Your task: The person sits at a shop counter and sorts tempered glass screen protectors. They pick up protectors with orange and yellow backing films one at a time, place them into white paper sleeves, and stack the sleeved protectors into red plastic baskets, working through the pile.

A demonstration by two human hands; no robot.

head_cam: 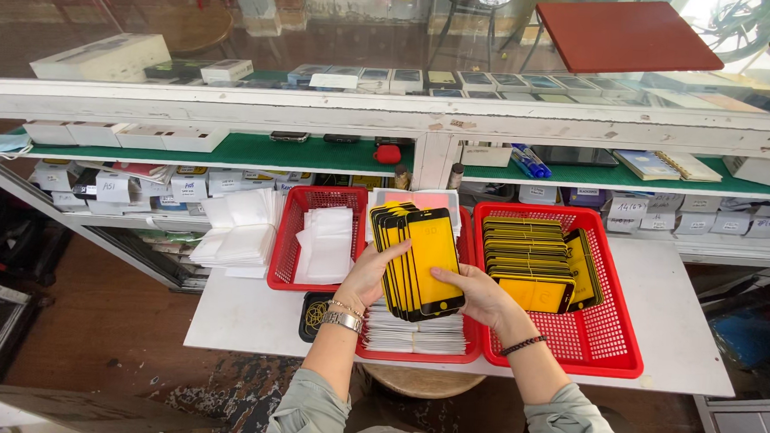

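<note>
Broadly, a white rectangular tabletop (677, 337) carried three red plastic mesh baskets side by side, and everything else sat relative to the middle basket (413, 354). To its right, the largest basket (607, 342) held a neat stack of yellow-backed, black-framed phone screen protectors (527, 263). To its left, a smaller basket (286, 255) held white paper sleeves (326, 244), with more loose white sheets (244, 231) further left. Above the middle basket, both hands gripped a fanned bundle of the same yellow and black glass protectors (418, 262). The left hand (366, 275) was curled around the bundle's left edge, and the right hand (477, 293) pinched the lower right corner of the front piece. The fan looked loosely held, so a slack grip could have let thin panes slide out and chip on the basket rim.
</note>
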